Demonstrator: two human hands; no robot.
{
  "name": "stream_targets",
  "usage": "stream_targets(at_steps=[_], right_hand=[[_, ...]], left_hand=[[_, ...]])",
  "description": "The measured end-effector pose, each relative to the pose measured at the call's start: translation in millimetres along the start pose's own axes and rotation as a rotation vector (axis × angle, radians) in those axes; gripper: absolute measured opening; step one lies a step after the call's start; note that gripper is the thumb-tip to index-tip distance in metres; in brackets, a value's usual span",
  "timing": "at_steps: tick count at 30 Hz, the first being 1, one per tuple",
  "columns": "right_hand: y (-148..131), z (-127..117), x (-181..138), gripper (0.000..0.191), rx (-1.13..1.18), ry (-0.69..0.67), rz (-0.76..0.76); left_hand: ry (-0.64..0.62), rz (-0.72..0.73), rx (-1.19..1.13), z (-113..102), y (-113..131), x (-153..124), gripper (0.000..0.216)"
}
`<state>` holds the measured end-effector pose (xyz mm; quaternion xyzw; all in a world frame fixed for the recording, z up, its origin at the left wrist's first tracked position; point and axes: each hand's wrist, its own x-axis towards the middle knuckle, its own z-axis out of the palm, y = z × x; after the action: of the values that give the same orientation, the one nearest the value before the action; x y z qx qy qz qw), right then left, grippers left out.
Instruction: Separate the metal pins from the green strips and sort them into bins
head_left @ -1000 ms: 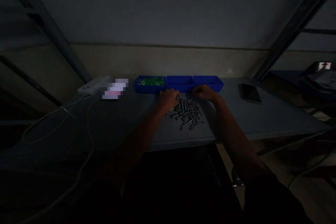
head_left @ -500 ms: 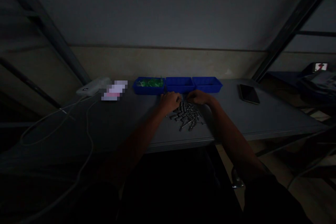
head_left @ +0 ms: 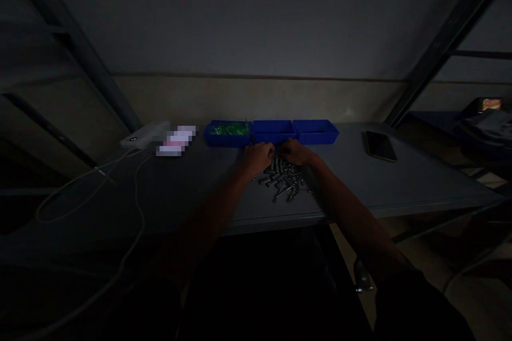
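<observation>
Dim grey table [head_left: 344, 176] | metal parts [head_left: 282, 178] heaped near blue bins [head_left: 274, 139] | left hand [head_left: 259, 157], right hand [head_left: 296, 152] at heap's far edge | both curled; whether pinching anything, can't say

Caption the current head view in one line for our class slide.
Left hand and right hand close together at a pile of metal parts, three blue bins just beyond.

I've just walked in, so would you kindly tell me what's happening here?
A person's left hand and right hand are close together at the far side of a pile of small metal parts; whether they hold anything is too dark to tell. Behind stand three blue bins, the left one containing something green.
</observation>
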<state>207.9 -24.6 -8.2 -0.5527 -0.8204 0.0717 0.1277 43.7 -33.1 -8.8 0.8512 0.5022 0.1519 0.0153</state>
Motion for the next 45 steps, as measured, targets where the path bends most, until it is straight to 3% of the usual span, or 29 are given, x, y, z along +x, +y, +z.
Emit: stream_targets(at_steps=[8,11,14,24,30,35,45], right_hand=[[-5,-6,-4,0.022,0.384,0.061,0.029],[-6,-5,-2,0.024,0.469,0.143,0.030],[-7,-4,-1,0.027,0.449,0.212,0.047],[-10,0,4,0.029,0.175,0.252,0.018],[-11,-5,0,0.026,0.342,0.343,-0.005],[-12,-6,-1,0.035,0.370,0.370,-0.038],[-11,-12,-2,0.043,0.488,0.416,0.016]], left_hand=[[0.166,0.071,-0.018,-5,-4,4,0.016],[0.197,0.073,-0.041,-8,-6,5,0.015],[0.213,0.061,-0.061,-10,-8,6,0.016],[0.200,0.085,-0.115,-7,-1,6,0.016],[0.265,0.050,-0.121,-8,-5,9,0.020],[0.230,0.026,-0.168,-10,-5,12,0.030],[0.346,0.061,-0.291,-11,-1,8,0.016]])
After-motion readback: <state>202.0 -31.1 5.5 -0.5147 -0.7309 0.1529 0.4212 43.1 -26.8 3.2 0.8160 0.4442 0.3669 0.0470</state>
